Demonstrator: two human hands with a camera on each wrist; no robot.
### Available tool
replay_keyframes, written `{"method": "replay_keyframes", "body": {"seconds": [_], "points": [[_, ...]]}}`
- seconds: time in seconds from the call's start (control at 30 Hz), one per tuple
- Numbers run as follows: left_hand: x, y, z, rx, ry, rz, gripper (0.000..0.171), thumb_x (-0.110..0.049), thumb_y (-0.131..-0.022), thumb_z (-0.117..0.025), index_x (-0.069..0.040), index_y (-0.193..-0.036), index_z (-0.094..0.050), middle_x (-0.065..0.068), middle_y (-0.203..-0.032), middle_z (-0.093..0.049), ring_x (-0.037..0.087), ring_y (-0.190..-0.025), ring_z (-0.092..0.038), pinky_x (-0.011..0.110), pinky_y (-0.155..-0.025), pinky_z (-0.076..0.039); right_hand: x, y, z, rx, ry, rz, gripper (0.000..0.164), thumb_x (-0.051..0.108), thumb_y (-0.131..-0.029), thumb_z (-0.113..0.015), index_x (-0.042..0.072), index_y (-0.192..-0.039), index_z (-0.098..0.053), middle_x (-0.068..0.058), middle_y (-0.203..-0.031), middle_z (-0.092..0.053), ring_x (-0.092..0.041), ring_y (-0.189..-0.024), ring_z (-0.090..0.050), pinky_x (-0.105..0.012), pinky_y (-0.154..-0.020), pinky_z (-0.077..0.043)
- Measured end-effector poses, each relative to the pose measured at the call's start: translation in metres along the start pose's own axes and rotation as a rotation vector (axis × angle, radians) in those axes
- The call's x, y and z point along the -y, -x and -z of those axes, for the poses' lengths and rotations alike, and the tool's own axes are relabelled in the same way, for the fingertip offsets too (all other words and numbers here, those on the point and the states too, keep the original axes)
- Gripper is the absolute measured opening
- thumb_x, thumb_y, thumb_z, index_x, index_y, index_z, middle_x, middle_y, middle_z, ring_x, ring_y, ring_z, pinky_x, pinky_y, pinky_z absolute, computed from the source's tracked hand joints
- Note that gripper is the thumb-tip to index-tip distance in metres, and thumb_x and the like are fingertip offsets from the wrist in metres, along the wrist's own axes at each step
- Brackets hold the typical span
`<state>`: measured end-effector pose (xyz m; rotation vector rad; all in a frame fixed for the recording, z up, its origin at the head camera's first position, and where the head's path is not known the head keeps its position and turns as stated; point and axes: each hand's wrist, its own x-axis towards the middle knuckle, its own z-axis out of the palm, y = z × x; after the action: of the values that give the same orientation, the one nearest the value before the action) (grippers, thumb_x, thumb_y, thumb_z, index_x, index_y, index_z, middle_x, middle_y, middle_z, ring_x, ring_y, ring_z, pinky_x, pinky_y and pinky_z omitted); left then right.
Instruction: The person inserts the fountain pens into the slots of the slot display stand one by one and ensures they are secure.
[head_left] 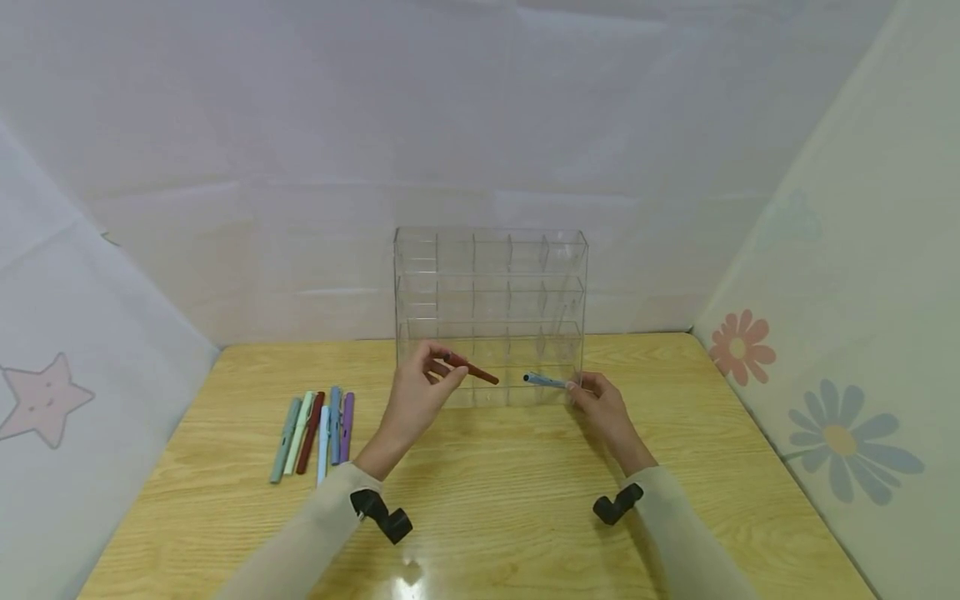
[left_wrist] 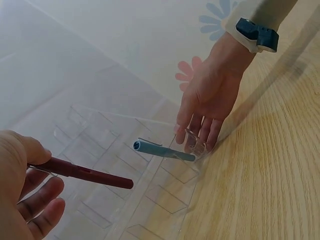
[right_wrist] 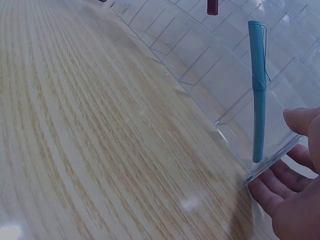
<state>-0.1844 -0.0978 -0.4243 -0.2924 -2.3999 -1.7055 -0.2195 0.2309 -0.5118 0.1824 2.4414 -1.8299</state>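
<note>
My left hand (head_left: 422, 390) pinches a dark red pen (head_left: 476, 371) between thumb and fingers, in front of the clear compartment organizer (head_left: 491, 287). In the left wrist view the pen's bare end points toward the organizer. A blue pen (right_wrist: 258, 95) leans in the organizer's lowest tier at the right end, its clip end sticking out. My right hand (head_left: 603, 410) grips the organizer's lower right corner, thumb on the near side and fingers around the side edge. The right wrist view shows its thumb (right_wrist: 300, 120) apart from the blue pen.
To the left on the wooden table (head_left: 480, 500) lie several capped pens side by side, among them a light green pen (head_left: 298, 433), another dark red pen (head_left: 310, 433) and a purple pen (head_left: 347, 427). A white cloth wall (head_left: 300, 208) stands close behind the organizer.
</note>
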Motion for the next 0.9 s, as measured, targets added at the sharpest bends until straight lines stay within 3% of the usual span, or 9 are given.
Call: {"method": "replay_keyframes", "body": {"seconds": [0.37,0.67,0.9], "points": [[0.007,-0.007,-0.01,-0.018,0.009,-0.001,0.024,-0.023,-0.101,-0.077,-0.014,-0.119,-0.067,0.006,-0.114,-0.075,0.018,-0.094,-0.069,0.026,-0.078,-0.054,0.004,0.001,0.001,0.012,-0.02,-0.01,0.057,0.034,-0.11,-0.061,0.001,-0.155,-0.047,-0.022,-0.153,-0.055,-0.039,-0.138,-0.058,-0.054,-0.117,-0.05],[0.009,-0.011,-0.018,-0.021,0.012,0.006,0.022,-0.023,-0.1,-0.078,-0.014,-0.117,-0.068,0.007,-0.11,-0.077,0.019,-0.091,-0.069,0.026,-0.069,-0.051,0.026,0.013,-0.001,0.024,-0.039,-0.031,0.054,0.024,-0.111,-0.059,-0.004,-0.154,-0.045,-0.027,-0.152,-0.054,-0.043,-0.138,-0.057,-0.057,-0.119,-0.047],[0.013,-0.012,-0.025,0.004,0.041,0.033,0.02,-0.023,-0.101,-0.077,-0.016,-0.117,-0.068,0.008,-0.115,-0.074,0.021,-0.093,-0.068,0.026,-0.066,-0.051,0.02,0.011,-0.002,0.022,-0.033,-0.031,0.053,0.026,-0.111,-0.059,-0.004,-0.153,-0.046,-0.025,-0.15,-0.055,-0.044,-0.136,-0.058,-0.055,-0.118,-0.049]]}}
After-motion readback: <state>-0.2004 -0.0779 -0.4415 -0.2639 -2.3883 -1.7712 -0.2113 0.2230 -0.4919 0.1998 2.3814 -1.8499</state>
